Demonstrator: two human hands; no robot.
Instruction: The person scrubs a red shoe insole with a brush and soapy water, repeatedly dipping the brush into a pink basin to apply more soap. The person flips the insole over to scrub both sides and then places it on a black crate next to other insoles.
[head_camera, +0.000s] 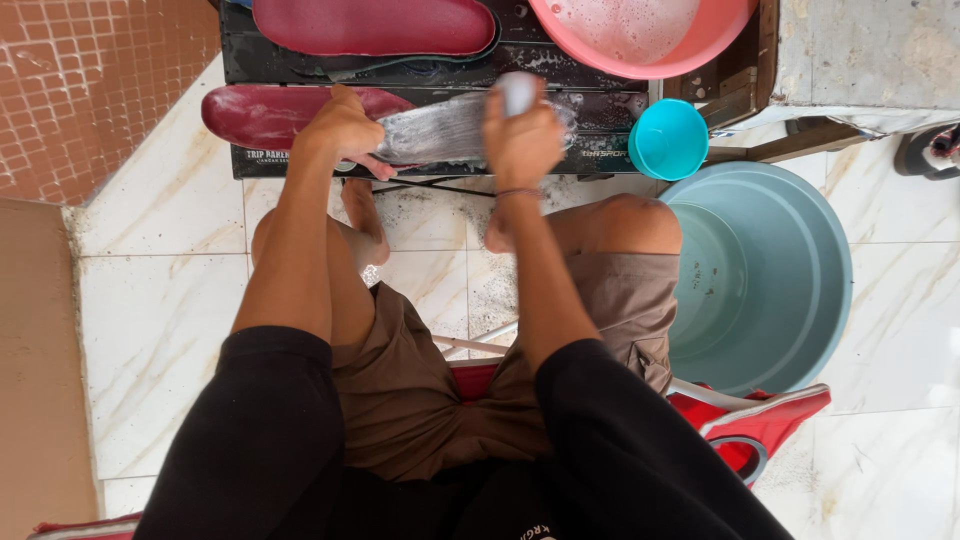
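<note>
My left hand (345, 130) presses on the near end of a soapy grey shoe insole (440, 128) that lies across a black board (590, 105). My right hand (522, 135) is closed around a white brush (517, 92) held on the insole. A dark red insole (262, 112) lies on the board left of my left hand. Another dark red insole (375, 25) rests further back.
A pink basin (700, 45) of foamy water stands at the back right. A small turquoise cup (668, 140) sits beside a large grey-blue basin (780, 290) on the tiled floor. I sit on a red stool (760, 430). Brown tiles (90, 80) are at the left.
</note>
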